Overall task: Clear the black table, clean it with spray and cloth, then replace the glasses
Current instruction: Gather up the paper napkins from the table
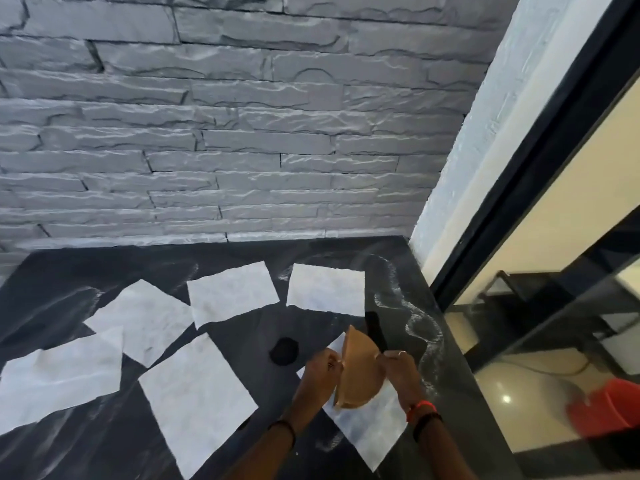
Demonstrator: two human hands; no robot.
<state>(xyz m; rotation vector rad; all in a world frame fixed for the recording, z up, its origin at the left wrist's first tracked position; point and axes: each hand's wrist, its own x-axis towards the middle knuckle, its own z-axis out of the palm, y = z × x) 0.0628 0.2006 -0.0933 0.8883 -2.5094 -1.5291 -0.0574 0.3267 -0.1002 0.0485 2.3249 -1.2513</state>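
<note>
Nearest the camera, low and right of centre, the left grip (323, 363) and the right grip (398, 367) hold a tan piece (360, 372) between them. It is half-round and stands on edge above the table (52, 282). The left grip's fingers curl onto its left edge and the right grip pinches its right edge. It may be the folded cloth, but I cannot tell for certain.

From the left of the frame, white paper sheets (62, 379) lie flat and scattered across the dark top. Some overlap at their corners, and one runs under the hands. A small round black thing (284, 351) sits just left of the left grip, and a dark narrow shape (375, 332) stands behind the tan piece; what it is I cannot make out. Whitish streaks (422, 327) trail along the table's right edge. At the far right, down on the floor, is a red bucket (602, 407).

No glasses are in view, so the clearing looks mostly done. The streaks suggest spray is already down. By my reading the wiping is at most partly done; the sheets are yet to be lifted and the glasses are yet to go back.
</note>
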